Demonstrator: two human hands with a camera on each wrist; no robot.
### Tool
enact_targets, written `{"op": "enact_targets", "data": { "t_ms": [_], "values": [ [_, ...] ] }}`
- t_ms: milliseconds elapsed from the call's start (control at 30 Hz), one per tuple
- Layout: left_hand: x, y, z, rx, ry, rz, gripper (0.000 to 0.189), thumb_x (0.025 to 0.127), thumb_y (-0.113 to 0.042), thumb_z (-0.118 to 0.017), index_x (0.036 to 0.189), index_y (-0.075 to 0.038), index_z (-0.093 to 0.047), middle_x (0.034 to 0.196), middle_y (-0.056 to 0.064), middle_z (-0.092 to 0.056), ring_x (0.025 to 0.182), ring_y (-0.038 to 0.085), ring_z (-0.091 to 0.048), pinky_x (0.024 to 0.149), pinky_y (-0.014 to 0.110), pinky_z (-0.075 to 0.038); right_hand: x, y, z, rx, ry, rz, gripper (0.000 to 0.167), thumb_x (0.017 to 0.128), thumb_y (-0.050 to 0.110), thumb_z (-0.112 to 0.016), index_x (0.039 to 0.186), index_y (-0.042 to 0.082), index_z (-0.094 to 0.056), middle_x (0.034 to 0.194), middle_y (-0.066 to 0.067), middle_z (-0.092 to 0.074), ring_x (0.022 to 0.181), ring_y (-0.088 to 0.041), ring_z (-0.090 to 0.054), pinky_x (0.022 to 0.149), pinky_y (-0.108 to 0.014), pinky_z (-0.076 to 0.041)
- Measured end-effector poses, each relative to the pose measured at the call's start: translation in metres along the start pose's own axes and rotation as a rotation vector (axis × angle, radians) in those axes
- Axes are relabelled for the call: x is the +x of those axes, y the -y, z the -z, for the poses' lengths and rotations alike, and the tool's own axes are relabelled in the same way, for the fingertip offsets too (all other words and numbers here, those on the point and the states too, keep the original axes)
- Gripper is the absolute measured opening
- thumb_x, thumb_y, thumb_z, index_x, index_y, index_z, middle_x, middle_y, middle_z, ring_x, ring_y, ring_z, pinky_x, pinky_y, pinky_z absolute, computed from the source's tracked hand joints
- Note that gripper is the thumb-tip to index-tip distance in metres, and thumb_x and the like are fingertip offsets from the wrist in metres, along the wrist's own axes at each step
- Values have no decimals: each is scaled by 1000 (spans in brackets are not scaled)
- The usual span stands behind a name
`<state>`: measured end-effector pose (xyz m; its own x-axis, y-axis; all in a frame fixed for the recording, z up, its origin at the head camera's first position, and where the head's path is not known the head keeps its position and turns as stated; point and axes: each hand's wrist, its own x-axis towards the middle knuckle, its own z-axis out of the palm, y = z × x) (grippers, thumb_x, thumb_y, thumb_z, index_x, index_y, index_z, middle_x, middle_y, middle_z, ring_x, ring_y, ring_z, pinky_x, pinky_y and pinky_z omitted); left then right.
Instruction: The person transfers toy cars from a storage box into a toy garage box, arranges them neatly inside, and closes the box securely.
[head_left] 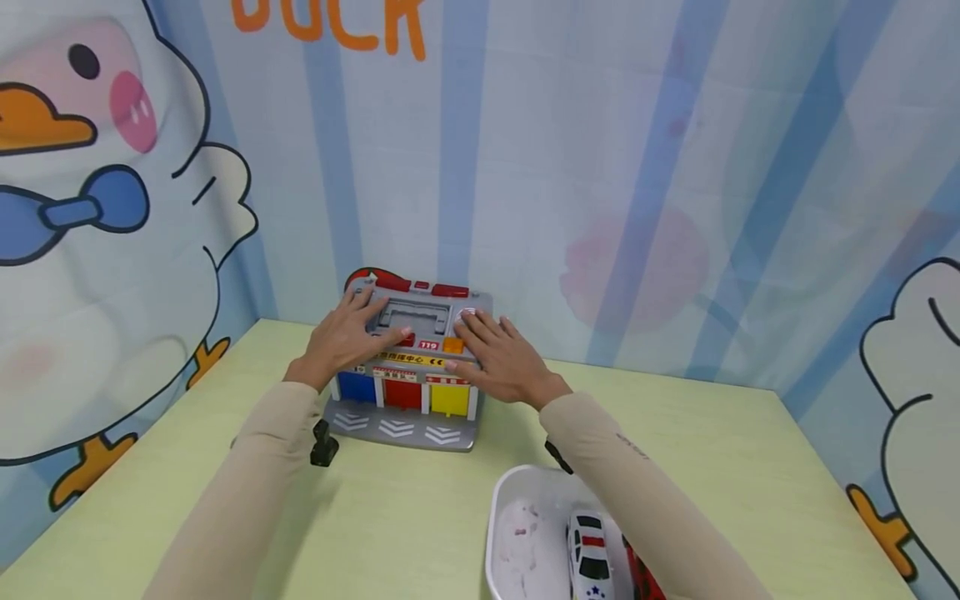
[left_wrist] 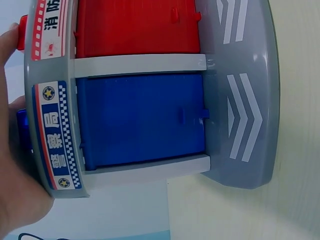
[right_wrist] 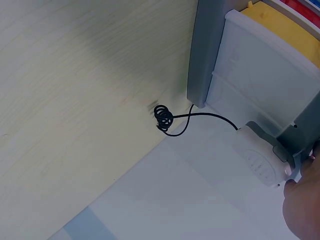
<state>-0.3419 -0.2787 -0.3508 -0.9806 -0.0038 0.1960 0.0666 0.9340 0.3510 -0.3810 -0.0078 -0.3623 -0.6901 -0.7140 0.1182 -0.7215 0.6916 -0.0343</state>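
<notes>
A grey toy garage [head_left: 420, 437] stands at the back of the table, with a blue door [left_wrist: 142, 120], a red door [left_wrist: 137, 27] and a yellow door [right_wrist: 287, 27]. My left hand [head_left: 342, 335] rests on its top left, fingers spread, thumb reaching to a red button [head_left: 407, 340]. On the top right lies my right hand [head_left: 504, 360] with its fingers straight, beside an orange button [head_left: 453, 345]. The right wrist view shows a white and grey handset [right_wrist: 260, 157] at the toy's side, trailing a coiled black cord [right_wrist: 164, 117].
A white tub [head_left: 498, 533] sits near the front, partly under my right forearm. It holds a white toy car [head_left: 592, 546] and a red thing [head_left: 643, 577] mostly hidden by the sleeve. A striped cloth backdrop [head_left: 525, 167] rises behind the table.
</notes>
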Motion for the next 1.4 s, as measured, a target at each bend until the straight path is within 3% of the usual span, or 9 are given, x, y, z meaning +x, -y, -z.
{"op": "enact_targets", "data": {
  "t_ms": [500, 933, 1167, 1400],
  "values": [
    [-3, 2, -5, 12, -49, 30, 88, 90, -66, -54, 157, -13, -33, 167, 17, -18, 156, 40, -10, 119, 64, -23, 2, 0, -3, 24, -13, 9, 77, 101, 63, -31, 161, 18, -12, 170, -1, -6, 158, -22, -1, 128, -48, -2],
    [-1, 7, -12, 7, -144, -18, 67, 100, -52, -48, 154, -14, -40, 166, 14, -22, 155, 38, -14, 120, 60, -25, 5, -8, 4, 35, 18, 35, 76, 102, 60, -33, 162, 18, -11, 170, -3, -5, 158, -24, 0, 128, -49, -2],
    [-2, 7, -13, 21, -169, -26, 64, 99, -49, -51, 152, -15, -43, 166, 13, -24, 155, 36, -16, 119, 59, -28, -7, -14, 14, 72, 25, 45, 81, 99, 63, -38, 162, 20, -8, 170, -4, -9, 158, -25, -5, 128, -51, -4],
    [-4, 7, -13, 28, -153, -11, 62, 99, -47, -51, 152, -16, -44, 166, 13, -24, 156, 36, -15, 119, 60, -28, -38, -23, 23, 116, 33, 94, 79, 99, 61, -45, 162, 25, -14, 169, -6, -15, 158, -27, -6, 126, -57, -3]
  ]
}}
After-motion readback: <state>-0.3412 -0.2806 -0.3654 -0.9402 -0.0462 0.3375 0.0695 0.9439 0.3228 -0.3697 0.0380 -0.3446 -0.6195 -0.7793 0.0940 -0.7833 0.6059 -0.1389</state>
